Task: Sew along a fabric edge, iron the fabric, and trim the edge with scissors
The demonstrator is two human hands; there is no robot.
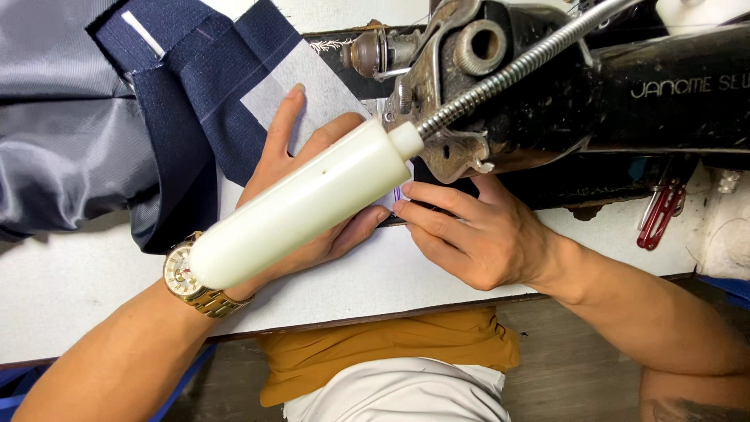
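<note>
Head view: my left hand (301,199) lies flat and open on the navy fabric (199,101). Just beside it, my right hand (473,234) pinches the fabric's edge with curled fingers, under the black sewing machine (562,94).

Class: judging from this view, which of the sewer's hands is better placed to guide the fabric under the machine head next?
Probably the right hand: its fingertips pinch the fabric edge just below the machine head, while the left hand lies flat farther back.

— What's the setting?
— A white worktable (437,273) with a dark front edge, evenly lit — no hard shadows.
— And below it?
— Grey-brown wooden floor (570,367), with something blue (726,287) at the right edge.
</note>
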